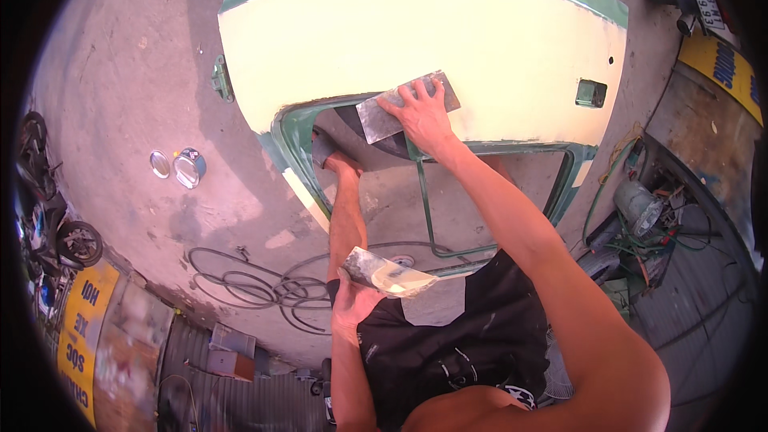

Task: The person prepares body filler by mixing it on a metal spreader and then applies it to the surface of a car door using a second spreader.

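Note:
A car door (352, 40) lies before me, its panel coated in cream filler with green paint along the edges. My right hand (424, 118) grips a flat grey metal spreader (376, 120) with fingers spread over its top. The spreader lies at the panel's lower edge and partly overhangs the window opening. Near my lap, my left hand (354, 304) holds a second metal plate (366, 266) by its edge. Cream filler (404, 280) is heaped on that plate. How far my left thumb and fingers wrap underneath is hidden.
An opened can (190, 168) and its round lid (160, 164) stand on the concrete floor at left. A dark hose (272, 292) coils below the window frame. Motorbikes (76, 244) edge the left side; tools and cables (640, 216) clutter the right.

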Available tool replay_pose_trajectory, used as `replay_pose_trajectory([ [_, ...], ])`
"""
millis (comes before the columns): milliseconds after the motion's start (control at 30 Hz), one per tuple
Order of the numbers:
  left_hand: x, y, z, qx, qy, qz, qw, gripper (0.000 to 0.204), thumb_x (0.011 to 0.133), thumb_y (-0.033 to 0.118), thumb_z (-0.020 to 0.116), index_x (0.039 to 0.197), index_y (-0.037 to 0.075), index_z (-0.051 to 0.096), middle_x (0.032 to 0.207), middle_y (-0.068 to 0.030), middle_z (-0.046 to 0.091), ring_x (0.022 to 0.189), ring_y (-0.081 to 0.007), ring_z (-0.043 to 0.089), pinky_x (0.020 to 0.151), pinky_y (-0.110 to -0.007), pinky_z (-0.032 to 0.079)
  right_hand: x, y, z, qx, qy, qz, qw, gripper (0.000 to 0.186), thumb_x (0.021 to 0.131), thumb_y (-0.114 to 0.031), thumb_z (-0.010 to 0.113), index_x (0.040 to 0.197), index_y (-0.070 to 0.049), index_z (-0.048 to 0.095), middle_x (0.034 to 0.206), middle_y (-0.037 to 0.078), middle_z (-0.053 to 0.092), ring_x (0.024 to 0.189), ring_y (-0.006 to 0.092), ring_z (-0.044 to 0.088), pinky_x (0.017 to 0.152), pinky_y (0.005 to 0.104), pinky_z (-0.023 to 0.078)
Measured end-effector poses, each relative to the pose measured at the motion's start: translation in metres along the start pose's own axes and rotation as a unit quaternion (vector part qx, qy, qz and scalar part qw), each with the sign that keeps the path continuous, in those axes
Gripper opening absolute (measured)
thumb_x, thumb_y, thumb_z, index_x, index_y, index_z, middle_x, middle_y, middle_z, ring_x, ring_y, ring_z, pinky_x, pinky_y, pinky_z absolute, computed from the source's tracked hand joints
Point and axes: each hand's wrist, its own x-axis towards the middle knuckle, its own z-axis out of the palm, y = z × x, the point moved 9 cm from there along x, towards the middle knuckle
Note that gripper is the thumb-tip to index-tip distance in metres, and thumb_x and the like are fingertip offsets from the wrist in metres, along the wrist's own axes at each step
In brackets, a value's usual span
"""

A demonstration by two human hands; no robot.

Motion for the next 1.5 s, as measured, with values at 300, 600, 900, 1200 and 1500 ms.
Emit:
replay_pose_trajectory([
  [300, 0.006, -0.01, 0.007, -0.019, 0.02, -0.009, 1.0, 0.077, 0.082, 0.064, 0.058, 0.139, 0.014, 0.042, 0.139, -0.0106, 0.046, 0.133, -0.0344, 0.039, 0.109, -0.054, 0.031, 0.06, 0.117, -0.053, 0.002, 0.101, 0.119, 0.988, 0.055, 0.087, -0.01, 0.054, 0.134, -0.038, 0.051, 0.115, 0.009, 0.052, 0.111, 0.0304, 0.047, 0.088, 0.0572, 0.039],
  [600, 0.01, -0.014, -0.019, -0.001, 0.055, 0.002, 0.998, 0.081, 0.084, 0.068, 0.048, 0.143, 0.014, 0.037, 0.142, -0.0118, 0.043, 0.133, -0.0348, 0.037, 0.109, -0.055, 0.029, 0.138, 0.129, -0.07, -0.011, 0.118, 0.146, 0.982, 0.053, 0.09, -0.01, 0.05, 0.134, -0.038, 0.05, 0.119, 0.009, 0.05, 0.113, 0.0309, 0.044, 0.089, 0.0583, 0.038],
  [900, 0.012, -0.013, -0.023, -0.004, 0.021, -0.002, 1.0, 0.078, 0.084, 0.067, 0.048, 0.141, 0.014, 0.041, 0.14, -0.0112, 0.045, 0.132, -0.034, 0.039, 0.109, -0.054, 0.03, 0.142, 0.132, -0.07, -0.009, 0.126, 0.152, 0.98, 0.053, 0.09, -0.009, 0.049, 0.134, -0.038, 0.051, 0.118, 0.008, 0.05, 0.112, 0.0305, 0.045, 0.088, 0.0579, 0.038],
  [1200, 0.013, -0.012, -0.02, 0.013, 0.033, -0.015, 0.999, 0.079, 0.083, 0.07, 0.048, 0.14, 0.016, 0.042, 0.139, -0.0098, 0.046, 0.131, -0.034, 0.04, 0.108, -0.054, 0.031, 0.147, 0.135, -0.063, -0.012, 0.149, 0.154, 0.977, 0.054, 0.089, -0.007, 0.049, 0.134, -0.037, 0.052, 0.115, 0.008, 0.05, 0.109, 0.0304, 0.045, 0.087, 0.0591, 0.037],
  [1500, 0.015, -0.01, -0.018, -0.005, 0.028, -0.009, 1.0, 0.078, 0.086, 0.067, 0.048, 0.142, 0.014, 0.039, 0.141, -0.0106, 0.045, 0.132, -0.0338, 0.039, 0.109, -0.055, 0.029, 0.104, 0.089, -0.052, 0.006, 0.07, 0.107, 0.992, 0.059, 0.085, -0.007, 0.054, 0.135, -0.038, 0.051, 0.116, 0.006, 0.051, 0.109, 0.0286, 0.046, 0.084, 0.061, 0.041],
])
